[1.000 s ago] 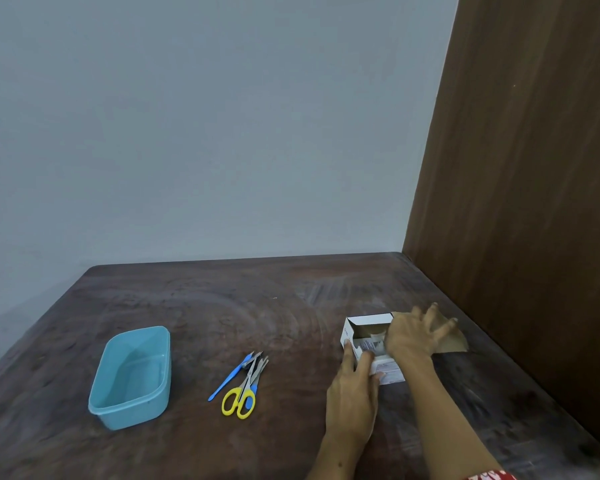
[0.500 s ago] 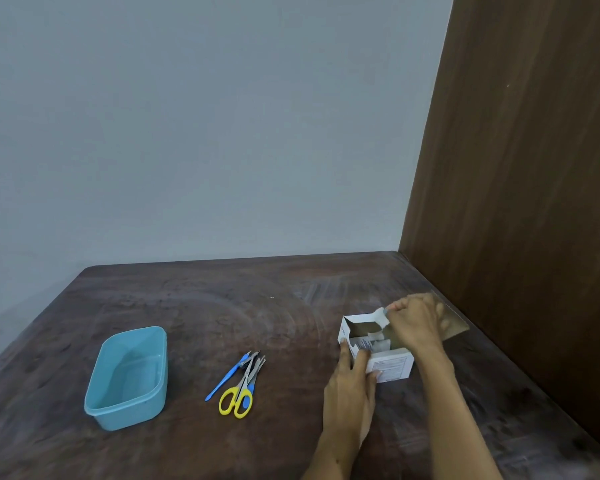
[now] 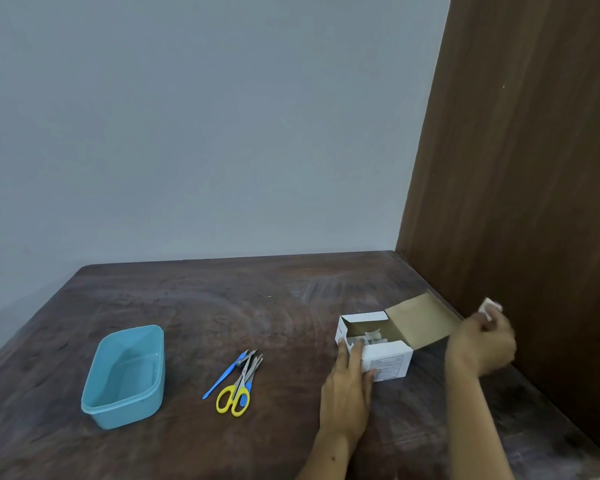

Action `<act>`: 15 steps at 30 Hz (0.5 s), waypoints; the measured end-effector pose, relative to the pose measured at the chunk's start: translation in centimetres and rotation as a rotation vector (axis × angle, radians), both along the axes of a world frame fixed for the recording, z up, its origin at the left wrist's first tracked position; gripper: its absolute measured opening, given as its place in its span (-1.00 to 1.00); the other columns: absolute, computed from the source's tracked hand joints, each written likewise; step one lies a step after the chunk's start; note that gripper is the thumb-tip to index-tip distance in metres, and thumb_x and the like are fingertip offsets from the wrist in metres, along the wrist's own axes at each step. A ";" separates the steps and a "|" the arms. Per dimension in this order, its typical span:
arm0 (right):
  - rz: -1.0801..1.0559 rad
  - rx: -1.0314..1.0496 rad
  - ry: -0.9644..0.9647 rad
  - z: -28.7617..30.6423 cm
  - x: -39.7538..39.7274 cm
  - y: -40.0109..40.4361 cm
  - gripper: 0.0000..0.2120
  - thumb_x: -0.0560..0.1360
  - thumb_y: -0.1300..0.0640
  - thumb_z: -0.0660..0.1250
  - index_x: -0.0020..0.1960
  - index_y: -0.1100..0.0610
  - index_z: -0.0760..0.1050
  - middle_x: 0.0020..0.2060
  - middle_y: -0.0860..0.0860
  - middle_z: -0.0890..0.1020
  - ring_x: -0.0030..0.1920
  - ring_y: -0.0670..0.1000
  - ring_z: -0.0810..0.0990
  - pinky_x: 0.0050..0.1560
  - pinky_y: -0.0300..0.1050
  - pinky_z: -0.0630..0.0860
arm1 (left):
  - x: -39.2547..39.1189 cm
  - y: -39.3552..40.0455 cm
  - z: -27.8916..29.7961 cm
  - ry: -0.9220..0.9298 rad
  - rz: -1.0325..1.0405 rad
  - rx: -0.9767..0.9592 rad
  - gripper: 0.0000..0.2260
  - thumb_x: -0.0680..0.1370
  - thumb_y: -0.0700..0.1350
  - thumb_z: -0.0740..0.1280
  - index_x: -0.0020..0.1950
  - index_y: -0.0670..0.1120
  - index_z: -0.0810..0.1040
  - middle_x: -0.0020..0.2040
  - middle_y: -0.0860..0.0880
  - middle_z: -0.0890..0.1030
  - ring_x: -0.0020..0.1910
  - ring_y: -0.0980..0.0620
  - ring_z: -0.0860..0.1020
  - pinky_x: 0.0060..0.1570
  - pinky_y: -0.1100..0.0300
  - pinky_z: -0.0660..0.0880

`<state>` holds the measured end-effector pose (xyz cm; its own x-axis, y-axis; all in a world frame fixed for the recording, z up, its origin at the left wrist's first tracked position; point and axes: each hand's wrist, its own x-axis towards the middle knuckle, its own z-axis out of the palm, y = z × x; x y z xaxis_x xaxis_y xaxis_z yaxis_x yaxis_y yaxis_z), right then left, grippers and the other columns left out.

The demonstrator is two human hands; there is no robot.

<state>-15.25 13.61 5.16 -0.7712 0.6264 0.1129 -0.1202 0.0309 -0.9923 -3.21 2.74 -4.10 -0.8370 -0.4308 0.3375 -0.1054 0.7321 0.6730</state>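
The right hand pinches a small white packet in curled fingers, raised just right of the open cardboard box, past its brown flap; the left hand grips the box's near-left corner on the dark, scuffed wooden counter; more pale packets lie inside; the smooth blue plastic tub sits well left, beyond the scissors, nearer the left hand.

Box, tub, scissors, packet: one each
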 end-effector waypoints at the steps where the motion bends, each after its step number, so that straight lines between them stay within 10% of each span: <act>1: 0.003 -0.176 -0.113 -0.4 -0.6 0.3 -0.75 0.56 0.18 0.22 0.20 0.17 0.53 0.16 0.13 0.58 0.16 0.07 0.55 0.20 -0.02 0.48 | 0.1 0.0 0.1 0.010 -0.005 0.030 -0.49 0.58 0.01 0.19 0.48 0.09 0.07 0.49 0.02 0.24 0.28 -0.03 0.45 0.15 0.11 0.44; 8: 0.442 -0.610 -0.082 0.5 1.5 -1.7 -0.74 0.53 -0.01 0.27 -0.11 0.15 0.62 -0.22 -0.07 0.68 -0.31 -0.15 0.58 -0.33 -0.27 0.44 | 0.3 0.1 0.8 -0.007 0.037 0.097 -0.30 0.57 0.05 0.21 0.52 -0.04 -0.18 0.41 0.00 0.39 0.28 -0.03 0.45 0.15 0.14 0.39; 15: 0.654 -0.007 0.000 -1.3 5.0 -4.4 -0.91 0.40 0.19 0.45 -0.09 0.10 0.63 -0.20 0.04 0.68 -0.17 -0.06 0.64 -0.22 -0.25 0.54 | -0.4 0.0 -0.1 0.050 0.027 0.115 -0.08 0.32 0.46 -0.21 0.52 -0.11 0.03 0.41 -0.03 0.39 0.28 0.04 0.47 0.18 0.17 0.46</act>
<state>-10.26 9.26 3.88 -0.9935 0.0291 0.1101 -0.1115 -0.0550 -0.9922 -3.59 2.73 -4.23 -0.8078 -0.4914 0.3256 -0.0885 0.6471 0.7572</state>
